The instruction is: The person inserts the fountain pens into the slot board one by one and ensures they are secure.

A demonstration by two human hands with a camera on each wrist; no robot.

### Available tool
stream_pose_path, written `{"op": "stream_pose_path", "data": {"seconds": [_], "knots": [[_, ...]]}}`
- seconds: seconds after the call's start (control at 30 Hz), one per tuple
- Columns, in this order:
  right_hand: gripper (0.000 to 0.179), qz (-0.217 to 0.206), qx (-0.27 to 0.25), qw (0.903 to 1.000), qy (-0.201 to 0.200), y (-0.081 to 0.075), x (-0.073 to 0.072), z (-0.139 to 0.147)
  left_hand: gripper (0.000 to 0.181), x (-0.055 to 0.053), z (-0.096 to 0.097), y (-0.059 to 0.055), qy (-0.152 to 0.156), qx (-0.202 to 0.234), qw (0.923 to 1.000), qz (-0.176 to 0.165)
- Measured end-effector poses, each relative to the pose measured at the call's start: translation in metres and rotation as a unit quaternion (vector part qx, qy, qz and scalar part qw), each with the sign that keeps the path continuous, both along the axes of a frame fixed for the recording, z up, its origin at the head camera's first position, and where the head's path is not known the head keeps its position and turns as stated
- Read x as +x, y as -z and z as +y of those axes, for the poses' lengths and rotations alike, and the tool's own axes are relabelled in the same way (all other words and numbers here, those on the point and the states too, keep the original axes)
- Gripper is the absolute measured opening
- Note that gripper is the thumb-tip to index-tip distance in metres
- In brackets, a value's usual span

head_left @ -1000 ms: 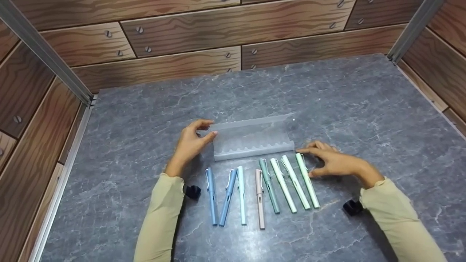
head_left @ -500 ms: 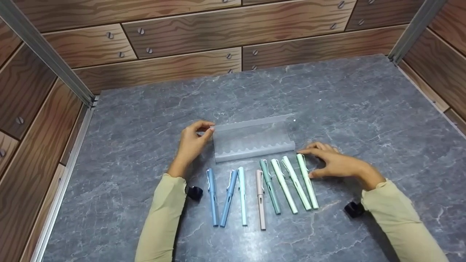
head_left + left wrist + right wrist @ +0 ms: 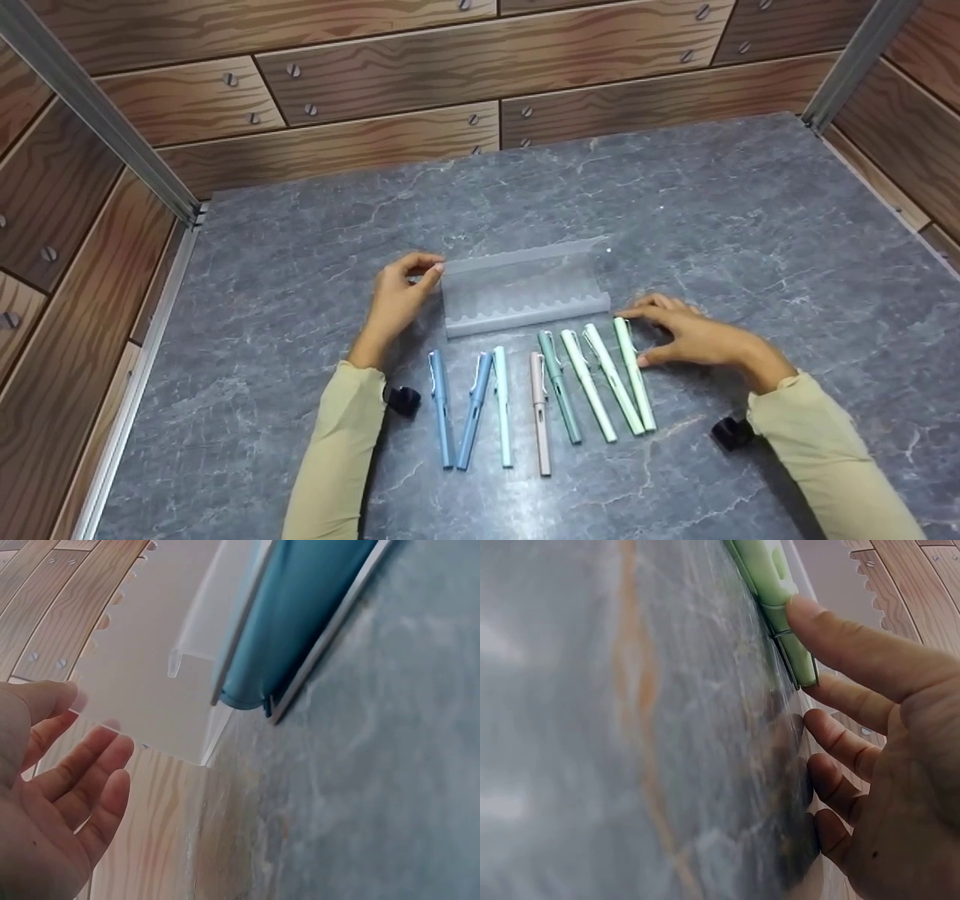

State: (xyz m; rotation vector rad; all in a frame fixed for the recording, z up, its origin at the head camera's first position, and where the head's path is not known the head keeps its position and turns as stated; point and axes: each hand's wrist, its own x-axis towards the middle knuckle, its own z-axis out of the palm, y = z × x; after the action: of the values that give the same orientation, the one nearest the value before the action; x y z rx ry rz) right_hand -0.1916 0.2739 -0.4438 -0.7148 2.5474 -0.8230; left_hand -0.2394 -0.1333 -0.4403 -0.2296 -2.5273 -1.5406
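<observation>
My left hand [image 3: 400, 296] pinches the left edge of a clear plastic pen tray [image 3: 517, 281] with scalloped long sides; in the left wrist view the thumb lies over the sheet and fingertips show beneath it. At the tray's near right corner, my right hand [image 3: 694, 334] touches the outermost light green pen [image 3: 636, 386]. Its thumb [image 3: 832, 626] is on the pen's side, the index finger right at the clip end and the other fingers loosely bent on the table. The pens lie in a row before the tray, clip ends toward it.
From left, the row has two blue pens [image 3: 442, 420], a pale aqua pen [image 3: 503, 412], a brownish-pink pen [image 3: 541, 420], a dark green pen [image 3: 561, 394] and more light green pens [image 3: 591, 394]. Wood-patterned walls [image 3: 390, 82] surround the grey marbled table [image 3: 300, 240].
The left thumb has moved in from over the tray's left side to pinch its far left corner with the index finger. The right hand and the pens have stayed in place.
</observation>
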Motion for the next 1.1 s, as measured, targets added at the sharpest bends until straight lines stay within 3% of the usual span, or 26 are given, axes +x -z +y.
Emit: {"op": "stream_pose_path", "data": {"seconds": [0.73, 1.1], "knots": [[0.066, 0.026, 0.015, 0.9996, 0.0, 0.001, 0.0002, 0.0016, 0.017, -0.0001, 0.001, 0.0022, 0.007, 0.012, 0.9999, 0.0], [0.064, 0.013, 0.025, 0.9995, 0.013, -0.0018, 0.0026, -0.0036, 0.017, 0.0, 0.0007, -0.0003, 0.007, 0.02, 0.9998, -0.001]]}}
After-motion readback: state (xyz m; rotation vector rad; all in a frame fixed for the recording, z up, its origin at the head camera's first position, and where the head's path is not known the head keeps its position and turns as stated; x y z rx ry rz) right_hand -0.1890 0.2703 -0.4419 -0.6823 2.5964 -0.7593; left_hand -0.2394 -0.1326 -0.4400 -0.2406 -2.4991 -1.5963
